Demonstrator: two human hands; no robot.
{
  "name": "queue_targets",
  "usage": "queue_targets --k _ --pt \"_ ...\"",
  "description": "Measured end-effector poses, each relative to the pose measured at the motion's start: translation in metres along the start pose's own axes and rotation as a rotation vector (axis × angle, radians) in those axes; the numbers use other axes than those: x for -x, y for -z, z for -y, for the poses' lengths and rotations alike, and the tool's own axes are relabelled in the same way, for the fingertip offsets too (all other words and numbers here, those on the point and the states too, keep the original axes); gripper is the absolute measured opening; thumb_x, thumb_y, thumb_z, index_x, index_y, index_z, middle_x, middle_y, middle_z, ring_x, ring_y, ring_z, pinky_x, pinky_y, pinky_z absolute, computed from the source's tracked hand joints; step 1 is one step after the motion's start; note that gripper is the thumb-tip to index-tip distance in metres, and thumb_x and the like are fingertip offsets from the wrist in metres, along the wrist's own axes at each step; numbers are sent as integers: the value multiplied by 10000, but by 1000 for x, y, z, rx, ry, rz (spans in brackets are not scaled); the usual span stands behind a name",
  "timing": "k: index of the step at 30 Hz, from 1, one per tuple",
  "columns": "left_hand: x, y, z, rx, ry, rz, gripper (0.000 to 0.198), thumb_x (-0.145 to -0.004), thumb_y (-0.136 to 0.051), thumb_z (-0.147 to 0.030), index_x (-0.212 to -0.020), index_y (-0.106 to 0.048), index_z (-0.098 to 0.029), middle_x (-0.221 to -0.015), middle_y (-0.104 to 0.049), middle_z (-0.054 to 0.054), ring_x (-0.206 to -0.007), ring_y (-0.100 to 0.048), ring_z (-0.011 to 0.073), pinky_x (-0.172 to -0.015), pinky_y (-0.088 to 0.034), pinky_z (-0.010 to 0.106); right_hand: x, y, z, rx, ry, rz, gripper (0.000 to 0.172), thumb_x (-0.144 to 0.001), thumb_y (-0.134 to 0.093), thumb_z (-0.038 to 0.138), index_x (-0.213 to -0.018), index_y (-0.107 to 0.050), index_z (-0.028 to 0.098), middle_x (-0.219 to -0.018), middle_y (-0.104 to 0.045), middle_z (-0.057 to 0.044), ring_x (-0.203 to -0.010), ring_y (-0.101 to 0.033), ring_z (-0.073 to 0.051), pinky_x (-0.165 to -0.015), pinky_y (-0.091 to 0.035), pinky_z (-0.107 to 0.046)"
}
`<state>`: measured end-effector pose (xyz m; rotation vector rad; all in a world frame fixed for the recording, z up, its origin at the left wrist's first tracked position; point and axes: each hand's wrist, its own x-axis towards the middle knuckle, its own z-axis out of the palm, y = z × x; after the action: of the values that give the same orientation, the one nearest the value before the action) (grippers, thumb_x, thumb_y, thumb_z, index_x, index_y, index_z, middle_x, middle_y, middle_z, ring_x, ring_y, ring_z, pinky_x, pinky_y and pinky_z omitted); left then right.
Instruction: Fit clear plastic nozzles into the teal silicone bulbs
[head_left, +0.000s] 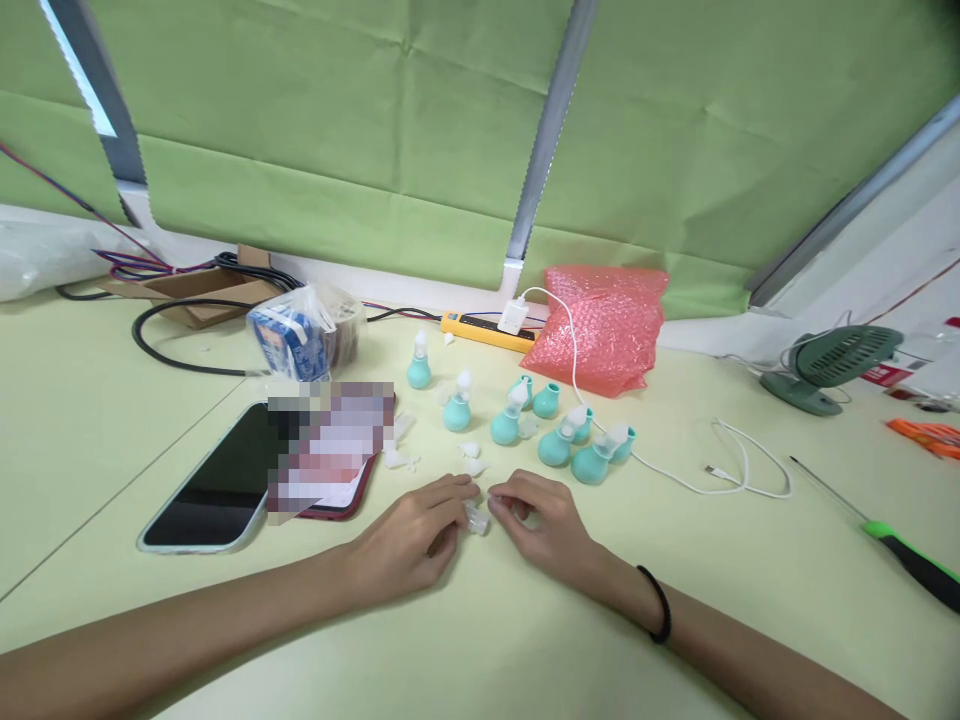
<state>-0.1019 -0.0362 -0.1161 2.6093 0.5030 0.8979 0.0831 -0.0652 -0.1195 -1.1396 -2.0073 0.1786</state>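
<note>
At the middle of the table my left hand (pixel 416 530) has its fingers curled over a small clear plastic piece (pixel 478 520). Just to its right, my right hand (pixel 544 525) is closed in a pinch, thumb against forefinger; what lies between the tips is too small to make out. Beyond the fingertips lie a loose white tip (pixel 474 467) and another white piece (pixel 469 450). Several teal squeeze bulbs stand farther back, some with clear nozzles, such as the near bulb (pixel 591 465), and some with bare necks, such as the open bulb (pixel 547 401).
To the left lie a dark-screened phone (pixel 214 480) and a red-edged phone (pixel 352 490). A yellow power strip (pixel 487 331), red bubble wrap bag (pixel 607 330) and cardboard box (pixel 202 300) sit behind. A white cable (pixel 697 488), screwdriver (pixel 892 545) and green fan (pixel 836 360) are right.
</note>
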Motion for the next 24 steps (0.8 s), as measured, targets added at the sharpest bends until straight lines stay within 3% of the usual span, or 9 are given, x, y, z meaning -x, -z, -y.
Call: queue_targets --k 3,7,10,15,20,24 --pt "1 -1 2 -4 27 20 181 -800 -363 -67 -897 -504 -128 -1071 -550 111 -991 -516 168 -835 -449 280 2 0 5 -83 41 -62 93 -754 -506 129 -805 -577 164 -669 -546 -29 -597 -516 -117 -527 -427 -226" --pt "3 0 4 8 39 -14 174 -810 -381 -84 -928 -495 -143 -1042 -546 93 -962 -497 163 -802 -447 287 5 -3 7 -87 174 44 166 -733 -533 97 -867 -582 183 -837 -590 -61 -761 -558 -137 -649 -475 -248" --pt "2 3 3 -62 111 -21 184 -782 -474 -184 -960 -500 -144 -973 -540 87 -897 -459 199 -756 -431 341 6 -3 5 -54 232 42 201 -721 -544 63 -885 -575 177 -843 -602 -68 -765 -561 -137 -646 -481 -249" --pt "-1 5 2 -160 224 87 172 -773 -491 -267 -866 -551 -135 -842 -527 81 -821 -418 212 -716 -405 362 6 -3 4 -18 283 16 188 -701 -569 53 -844 -576 174 -814 -606 -66 -723 -557 -144 -619 -473 -278" --pt "-3 6 3 -48 171 161 77 -777 -492 -175 -826 -539 -139 -775 -549 49 -797 -418 185 -679 -398 298 5 -3 5 -81 257 -67 222 -697 -566 28 -844 -585 194 -730 -603 -41 -647 -546 -131 -545 -459 -261" --pt "-2 7 4 -1 118 181 100 -799 -479 -181 -852 -548 -132 -782 -541 55 -783 -416 172 -681 -394 282 3 -5 4 -128 266 -54 231 -690 -576 23 -842 -597 197 -749 -597 -46 -664 -540 -135 -563 -468 -271"
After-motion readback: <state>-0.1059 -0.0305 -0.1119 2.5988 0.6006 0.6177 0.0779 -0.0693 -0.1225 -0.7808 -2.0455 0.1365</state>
